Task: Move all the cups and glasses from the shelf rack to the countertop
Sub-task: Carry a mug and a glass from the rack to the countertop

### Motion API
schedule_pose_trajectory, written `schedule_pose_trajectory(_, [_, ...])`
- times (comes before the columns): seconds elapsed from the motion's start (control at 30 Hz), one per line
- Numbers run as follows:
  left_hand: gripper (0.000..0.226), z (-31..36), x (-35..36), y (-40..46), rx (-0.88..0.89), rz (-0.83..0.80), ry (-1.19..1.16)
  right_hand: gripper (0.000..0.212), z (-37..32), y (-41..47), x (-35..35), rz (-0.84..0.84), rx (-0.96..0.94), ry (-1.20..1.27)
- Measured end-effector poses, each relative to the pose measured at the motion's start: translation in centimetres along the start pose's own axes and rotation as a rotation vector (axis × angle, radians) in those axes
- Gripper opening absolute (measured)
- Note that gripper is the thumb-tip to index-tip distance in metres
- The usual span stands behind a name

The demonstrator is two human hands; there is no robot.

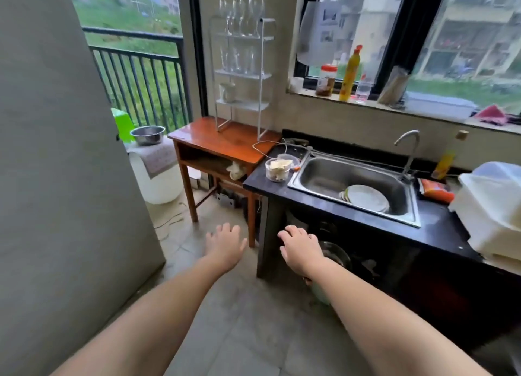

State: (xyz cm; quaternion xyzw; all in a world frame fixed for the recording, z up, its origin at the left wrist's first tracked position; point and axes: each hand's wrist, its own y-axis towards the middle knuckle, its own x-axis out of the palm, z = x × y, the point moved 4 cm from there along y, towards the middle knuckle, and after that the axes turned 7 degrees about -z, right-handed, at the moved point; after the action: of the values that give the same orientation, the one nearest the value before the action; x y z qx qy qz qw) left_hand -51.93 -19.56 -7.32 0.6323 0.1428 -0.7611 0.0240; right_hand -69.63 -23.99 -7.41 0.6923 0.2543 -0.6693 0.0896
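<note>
- The tall, clear wine glasses point(242, 16) stand close together on the top level of the thin white wire shelf rack point(241, 74), near the top middle of the frame. If you grab one fast, you may bump the next one and knock it over.
- The rack looks light and stands on the small red-brown wooden table point(225, 140). A hard pull could tip it.
- The clear straight glasses point(238, 60) on the second level are hard to see against the wall. Your fingers could miss one.
- The shiny black countertop point(263, 182) has little free room. A clear bowl of food point(278, 169) and a thin white cord point(267, 144) lie near its left end, so a glass set down there could wobble.
- Your left hand point(224, 246) and right hand point(300, 250) are both open and hold nothing, in the lower middle of the frame.
- All the glasses and the white mug point(227, 91) on the third level are well above and far from your hands, in the upper middle.
- No cup is on the counter yet, so I think the job is just starting.
</note>
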Motion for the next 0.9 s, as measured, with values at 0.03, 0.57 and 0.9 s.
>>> schedule_pose_trajectory(0.03, [0.04,-0.4,-0.7,1.3,-0.018,0.0,0.006,0.043,0.0,1.7,-0.5,-0.001,-0.016,-0.002])
schedule_pose_trajectory(0.57, [0.042,-7.0,-8.2,24.3,-0.174,0.062,-0.052,0.042,-2.5,30.0,-8.0,-0.015,-0.212,-0.007])
schedule_pose_trajectory(0.9, [0.04,-16.1,-14.2,42.3,-0.094,0.097,-0.006,0.042,-7.8,48.6,-12.7,0.041,-0.15,0.011])
